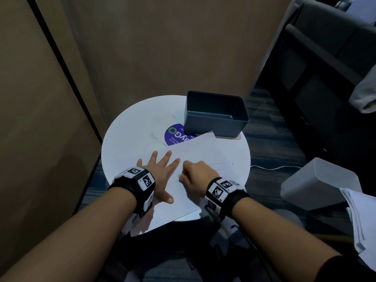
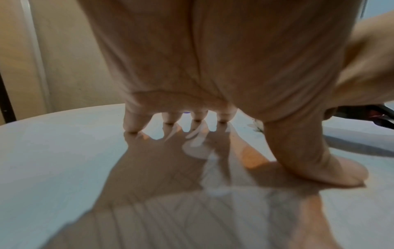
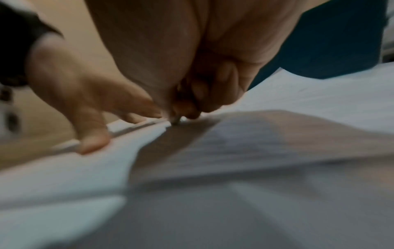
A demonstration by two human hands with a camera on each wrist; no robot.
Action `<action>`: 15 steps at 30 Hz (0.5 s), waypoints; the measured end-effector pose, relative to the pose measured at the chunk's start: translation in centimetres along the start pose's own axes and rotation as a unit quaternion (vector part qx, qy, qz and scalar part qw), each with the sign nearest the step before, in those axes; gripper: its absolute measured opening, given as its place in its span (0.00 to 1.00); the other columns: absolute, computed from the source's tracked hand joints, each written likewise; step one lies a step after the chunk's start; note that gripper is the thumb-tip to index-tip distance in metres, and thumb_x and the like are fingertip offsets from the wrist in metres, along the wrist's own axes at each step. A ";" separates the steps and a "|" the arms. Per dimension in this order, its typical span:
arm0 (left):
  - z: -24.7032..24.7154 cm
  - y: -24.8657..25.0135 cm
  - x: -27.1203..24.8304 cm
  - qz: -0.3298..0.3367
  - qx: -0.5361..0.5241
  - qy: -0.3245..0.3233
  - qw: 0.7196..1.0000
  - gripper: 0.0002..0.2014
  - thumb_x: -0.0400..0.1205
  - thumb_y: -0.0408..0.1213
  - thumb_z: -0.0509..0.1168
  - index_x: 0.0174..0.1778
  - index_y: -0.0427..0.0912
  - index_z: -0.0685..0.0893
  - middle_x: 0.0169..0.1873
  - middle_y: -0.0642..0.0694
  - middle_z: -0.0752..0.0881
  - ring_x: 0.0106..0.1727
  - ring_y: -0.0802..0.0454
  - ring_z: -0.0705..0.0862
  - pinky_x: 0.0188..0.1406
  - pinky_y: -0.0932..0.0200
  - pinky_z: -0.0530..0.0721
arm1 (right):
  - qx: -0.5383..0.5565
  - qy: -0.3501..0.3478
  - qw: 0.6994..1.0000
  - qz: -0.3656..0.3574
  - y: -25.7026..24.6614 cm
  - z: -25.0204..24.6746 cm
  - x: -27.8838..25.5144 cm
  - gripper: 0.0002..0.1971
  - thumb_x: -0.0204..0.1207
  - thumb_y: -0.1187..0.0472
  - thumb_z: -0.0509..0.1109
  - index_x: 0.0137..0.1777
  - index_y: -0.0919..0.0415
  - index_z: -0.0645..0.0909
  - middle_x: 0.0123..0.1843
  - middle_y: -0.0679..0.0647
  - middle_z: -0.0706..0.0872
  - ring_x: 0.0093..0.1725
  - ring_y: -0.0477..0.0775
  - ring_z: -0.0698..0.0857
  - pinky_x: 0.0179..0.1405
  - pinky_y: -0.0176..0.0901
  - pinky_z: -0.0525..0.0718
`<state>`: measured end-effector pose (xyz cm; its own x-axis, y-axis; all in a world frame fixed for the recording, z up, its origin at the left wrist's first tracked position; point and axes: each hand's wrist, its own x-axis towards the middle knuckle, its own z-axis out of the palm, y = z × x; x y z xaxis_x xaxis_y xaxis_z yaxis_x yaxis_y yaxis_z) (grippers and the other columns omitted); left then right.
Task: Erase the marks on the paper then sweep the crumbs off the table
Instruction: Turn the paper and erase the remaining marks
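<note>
A white sheet of paper [image 1: 195,155] lies across the round white table [image 1: 132,135], its near corner hanging over the edge. My left hand [image 1: 162,171] rests flat on the sheet with fingers spread; the left wrist view shows its fingertips [image 2: 132,124] and thumb pressing down. Just to its right, my right hand [image 1: 193,174] is curled, pinching a small pale eraser [image 3: 176,120] whose tip touches the paper [image 3: 298,101]. Most of the eraser is hidden by the fingers. Faint lines and a few dark specks [image 1: 232,162] show on the sheet's right part.
An empty dark grey bin [image 1: 215,119] stands at the table's back right, touching the paper's far corner. A purple round sticker [image 1: 175,135] and a smudge [image 1: 154,136] are beside it. On the floor at right stand a white container [image 1: 317,184] and stacked papers [image 1: 358,220].
</note>
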<state>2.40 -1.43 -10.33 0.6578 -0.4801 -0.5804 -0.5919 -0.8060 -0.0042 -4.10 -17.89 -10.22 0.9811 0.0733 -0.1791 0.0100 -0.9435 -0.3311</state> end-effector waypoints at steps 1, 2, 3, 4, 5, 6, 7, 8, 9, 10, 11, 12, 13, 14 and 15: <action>0.0 0.0 0.1 0.001 -0.002 -0.002 1.000 0.65 0.67 0.70 0.74 0.83 0.61 0.28 0.84 0.53 0.26 0.85 0.33 0.33 0.77 0.21 0.51 | -0.015 0.016 1.000 0.017 0.7 -0.4 0.1 0.09 0.81 0.48 0.62 0.46 0.53 0.71 0.43 0.56 0.83 0.40 0.61 0.82 0.38 0.50 0.83; 0.0 0.0 0.2 0.003 -0.004 -0.004 1.000 0.66 0.67 0.70 0.74 0.83 0.61 0.28 0.84 0.53 0.26 0.85 0.33 0.33 0.76 0.20 0.51 | -0.028 0.027 0.998 0.043 1.8 -0.9 0.4 0.10 0.81 0.49 0.62 0.47 0.55 0.72 0.44 0.58 0.84 0.41 0.64 0.83 0.38 0.51 0.83; 0.0 -0.1 0.2 0.006 -0.008 -0.008 1.000 0.66 0.66 0.71 0.74 0.83 0.61 0.28 0.84 0.53 0.26 0.85 0.33 0.33 0.76 0.20 0.51 | -0.039 0.036 0.996 0.071 3.1 -1.6 0.7 0.10 0.82 0.50 0.62 0.49 0.57 0.73 0.45 0.61 0.84 0.42 0.66 0.83 0.39 0.51 0.83; 0.2 -0.2 0.3 0.007 -0.013 -0.012 1.000 0.66 0.66 0.71 0.74 0.83 0.62 0.28 0.84 0.53 0.26 0.85 0.32 0.32 0.76 0.19 0.50 | -0.051 0.042 0.993 0.095 4.1 -2.3 1.0 0.10 0.82 0.51 0.61 0.50 0.59 0.73 0.47 0.63 0.85 0.43 0.67 0.84 0.40 0.51 0.83; 0.3 -0.3 0.3 0.007 -0.015 -0.015 1.000 0.66 0.66 0.71 0.74 0.83 0.62 0.28 0.84 0.53 0.26 0.85 0.32 0.32 0.76 0.19 0.50 | -0.057 0.050 0.991 0.108 4.6 -2.8 1.2 0.10 0.82 0.52 0.61 0.51 0.60 0.72 0.48 0.64 0.85 0.44 0.68 0.84 0.40 0.51 0.82; 0.3 -0.3 0.2 0.006 -0.016 -0.014 1.000 0.66 0.66 0.71 0.74 0.83 0.62 0.28 0.83 0.53 0.26 0.85 0.32 0.32 0.76 0.19 0.49 | -0.053 0.053 0.992 0.105 4.4 -3.0 1.3 0.10 0.83 0.53 0.61 0.51 0.60 0.71 0.48 0.65 0.85 0.45 0.68 0.83 0.39 0.50 0.80; 0.4 -0.3 0.1 0.003 -0.016 -0.013 1.000 0.66 0.66 0.70 0.74 0.83 0.62 0.28 0.83 0.53 0.26 0.85 0.32 0.32 0.76 0.19 0.50 | -0.040 0.042 0.995 0.085 3.4 -2.7 1.2 0.10 0.83 0.53 0.61 0.50 0.59 0.70 0.48 0.64 0.84 0.45 0.67 0.83 0.38 0.49 0.78; 0.5 -0.3 0.1 0.002 -0.017 -0.009 1.000 0.66 0.67 0.70 0.74 0.83 0.62 0.28 0.84 0.53 0.26 0.85 0.33 0.32 0.76 0.20 0.50 | -0.024 0.021 0.998 0.055 2.0 -2.1 0.9 0.09 0.82 0.52 0.61 0.50 0.58 0.70 0.48 0.63 0.84 0.44 0.67 0.83 0.38 0.49 0.78; 0.5 -0.2 0.1 0.004 -0.016 -0.005 1.000 0.65 0.67 0.69 0.74 0.83 0.62 0.28 0.84 0.53 0.26 0.85 0.33 0.32 0.76 0.20 0.49 | -0.013 -0.003 1.000 0.022 0.7 -1.2 0.4 0.09 0.82 0.51 0.61 0.49 0.55 0.69 0.46 0.61 0.84 0.43 0.64 0.83 0.38 0.49 0.80; 0.4 -0.1 0.1 0.007 -0.015 -0.001 1.000 0.65 0.68 0.69 0.74 0.83 0.62 0.28 0.84 0.53 0.26 0.85 0.33 0.32 0.77 0.21 0.49 | -0.008 -0.018 1.000 -0.007 -0.4 -0.3 -0.3 0.08 0.82 0.50 0.61 0.47 0.53 0.68 0.45 0.58 0.83 0.42 0.62 0.82 0.38 0.50 0.81; 0.2 -0.1 0.1 0.008 -0.014 0.003 1.000 0.65 0.68 0.69 0.74 0.83 0.62 0.28 0.84 0.53 0.26 0.85 0.33 0.32 0.77 0.21 0.49 | -0.008 -0.016 1.000 -0.020 -0.9 0.2 -0.8 0.08 0.82 0.50 0.60 0.46 0.52 0.66 0.44 0.57 0.83 0.40 0.61 0.82 0.38 0.50 0.82; 0.1 -0.1 0.2 0.008 -0.015 0.003 1.000 0.65 0.68 0.69 0.74 0.83 0.61 0.28 0.84 0.53 0.26 0.85 0.33 0.32 0.77 0.21 0.49 | -0.015 -0.003 1.000 -0.013 -0.6 0.1 -0.9 0.09 0.82 0.50 0.60 0.45 0.52 0.66 0.42 0.57 0.81 0.39 0.62 0.81 0.37 0.50 0.81; -0.1 -0.1 0.1 0.007 -0.015 -0.001 1.000 0.65 0.67 0.69 0.74 0.83 0.61 0.29 0.84 0.53 0.26 0.85 0.33 0.32 0.77 0.20 0.49 | -0.032 0.017 0.999 0.009 0.2 -0.4 -0.5 0.09 0.82 0.50 0.59 0.44 0.53 0.66 0.40 0.57 0.80 0.37 0.62 0.79 0.36 0.49 0.80; -0.1 -0.1 0.1 0.007 -0.017 -0.006 1.000 0.65 0.67 0.69 0.74 0.83 0.61 0.29 0.84 0.52 0.26 0.85 0.33 0.32 0.76 0.20 0.49 | -0.048 0.035 0.997 0.043 1.4 -1.0 -0.1 0.09 0.82 0.51 0.59 0.45 0.54 0.67 0.40 0.58 0.80 0.37 0.63 0.79 0.36 0.49 0.80; -0.1 -0.2 0.1 0.007 -0.020 -0.011 1.000 0.65 0.67 0.69 0.74 0.83 0.61 0.29 0.84 0.52 0.26 0.85 0.33 0.32 0.76 0.20 0.49 | -0.057 0.049 0.994 0.074 2.6 -1.7 0.4 0.09 0.82 0.52 0.59 0.46 0.56 0.68 0.42 0.60 0.81 0.38 0.65 0.79 0.37 0.50 0.80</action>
<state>2.64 -1.34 -10.34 0.6388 -0.4849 -0.5973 -0.5826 -0.8119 0.0361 -3.32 -20.90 -9.56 0.9875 -0.0960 -0.1251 -0.1198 -0.9727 -0.1987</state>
